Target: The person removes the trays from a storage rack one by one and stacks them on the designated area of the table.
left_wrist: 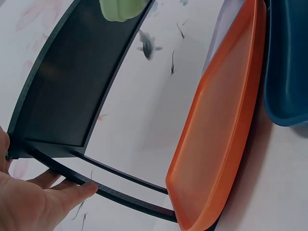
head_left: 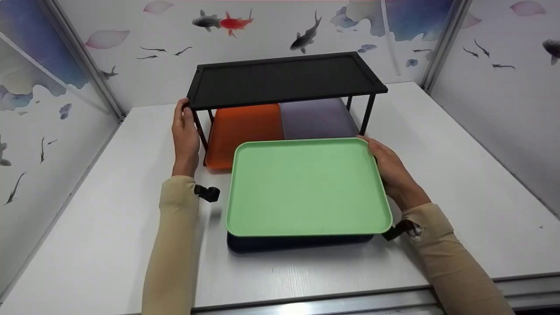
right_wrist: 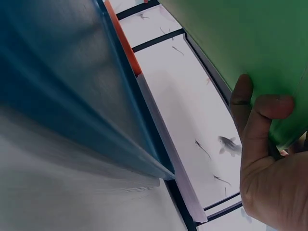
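My left hand point(head_left: 186, 135) grips the front left corner of a black rack point(head_left: 284, 81); in the left wrist view its thumb and fingers are at a leg point(left_wrist: 120, 198). My right hand point(head_left: 396, 175) holds a light green tray point(head_left: 306, 188) by its right edge, fingers curled beneath in the right wrist view. That tray is above the table, over a blue tray point(head_left: 302, 244) whose front edge alone shows in the head view. Under the rack, an orange tray point(head_left: 245, 127) and a greyish purple tray point(head_left: 317, 118) lie side by side, partly hidden by the green one.
A white table point(head_left: 87, 245) carries everything. White panels point(head_left: 262, 39) printed with fish stand at the back and both sides. A metal rail point(head_left: 315, 306) runs along the near edge. The rack's right front leg point(head_left: 367, 114) stands close to my right hand.
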Demonstrator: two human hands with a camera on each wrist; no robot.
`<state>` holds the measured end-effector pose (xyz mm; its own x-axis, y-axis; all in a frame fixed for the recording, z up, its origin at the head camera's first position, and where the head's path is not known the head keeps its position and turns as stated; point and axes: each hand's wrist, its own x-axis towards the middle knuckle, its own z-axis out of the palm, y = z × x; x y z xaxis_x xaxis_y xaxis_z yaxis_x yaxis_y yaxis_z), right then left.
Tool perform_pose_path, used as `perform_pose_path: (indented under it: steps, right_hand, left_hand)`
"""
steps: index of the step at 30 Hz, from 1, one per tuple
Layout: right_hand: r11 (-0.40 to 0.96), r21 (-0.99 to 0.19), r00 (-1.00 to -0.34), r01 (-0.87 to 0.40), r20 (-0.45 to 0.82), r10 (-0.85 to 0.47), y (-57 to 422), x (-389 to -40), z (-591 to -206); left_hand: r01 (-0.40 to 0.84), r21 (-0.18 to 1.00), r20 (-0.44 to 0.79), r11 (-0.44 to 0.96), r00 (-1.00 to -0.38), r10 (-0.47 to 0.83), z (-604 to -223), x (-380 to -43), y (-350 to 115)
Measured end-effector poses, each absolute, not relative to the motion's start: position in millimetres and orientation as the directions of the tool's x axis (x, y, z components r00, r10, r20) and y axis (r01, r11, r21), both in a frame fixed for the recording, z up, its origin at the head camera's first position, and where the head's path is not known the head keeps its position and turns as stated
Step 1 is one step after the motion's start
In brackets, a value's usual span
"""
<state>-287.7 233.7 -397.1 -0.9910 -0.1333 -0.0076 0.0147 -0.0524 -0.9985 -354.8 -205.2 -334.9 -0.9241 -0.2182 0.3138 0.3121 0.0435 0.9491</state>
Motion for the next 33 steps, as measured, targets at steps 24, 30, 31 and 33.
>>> perform_pose_path:
  steps: [24,30,31,33]
  right_hand:
    - [0.048,-0.999,-0.979,0.025,-0.034,-0.199,229,-291,-407]
    - [0.046,-0.998,-0.976,0.032,-0.041,-0.213,228,-292,-411]
    - [0.043,-0.999,-0.976,0.033,-0.042,-0.214,227,-291,-411]
    - [0.041,-0.999,-0.977,0.035,-0.043,-0.209,227,-291,-412]
  left_hand:
    - [0.345,0.936,0.351,0.070,-0.907,-0.230,-356,-379,-215]
    - [0.332,0.942,0.335,0.051,-0.914,-0.228,-351,-374,-214]
    - [0.330,0.943,0.332,0.048,-0.915,-0.228,-349,-372,-213]
    - [0.327,0.944,0.328,0.043,-0.917,-0.228,-346,-369,-212]
